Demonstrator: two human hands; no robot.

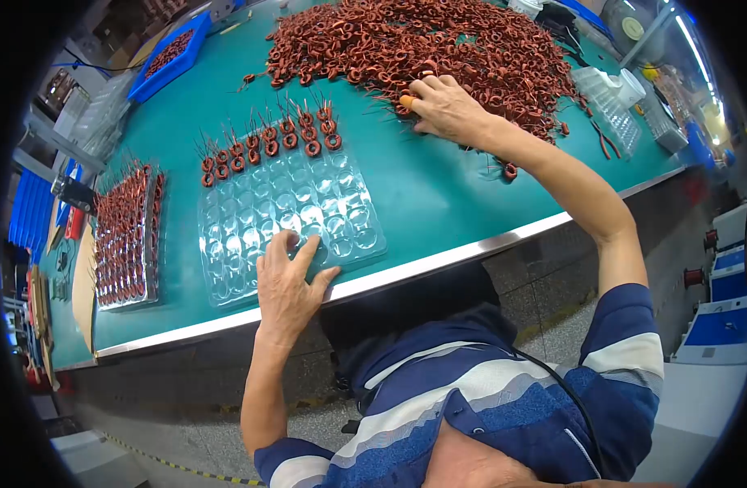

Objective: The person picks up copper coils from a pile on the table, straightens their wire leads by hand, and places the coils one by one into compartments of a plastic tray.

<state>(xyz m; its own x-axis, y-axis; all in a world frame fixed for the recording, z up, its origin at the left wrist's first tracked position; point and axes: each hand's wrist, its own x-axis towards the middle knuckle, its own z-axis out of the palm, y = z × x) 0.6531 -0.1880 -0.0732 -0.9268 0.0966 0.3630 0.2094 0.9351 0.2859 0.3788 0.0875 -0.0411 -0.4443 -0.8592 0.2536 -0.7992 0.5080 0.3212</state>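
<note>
– While the right hand bends over the near edge of the pile, what are its fingers doing?

– Curled, tips down among the rings. Orange cover on one finger. Cannot tell whether a ring is pinched; the hand hides it.

– And the left hand?

– Fingers spread, tips resting on the near part of the tray, thumb set apart. No grip visible. Probably steadying.

– Which step, then?

– Picking from the pile, I judge, with the tray part filled: rings in its far rows only, wires upward.

– What does the next move call for?

– Parting one ring from its neighbours without dragging their wires, I'd say; then lining it up with a pocket, wires kept high.

– Further out?

– Green table under it all. Loaded stack left of the tray; blue bin beyond, reddish pieces inside. Pliers right of the pile, beside more clear plastic.

– Any writing, brands?

– None legible. Blue boxes at far right carry a pale mark, too small to read.
</note>
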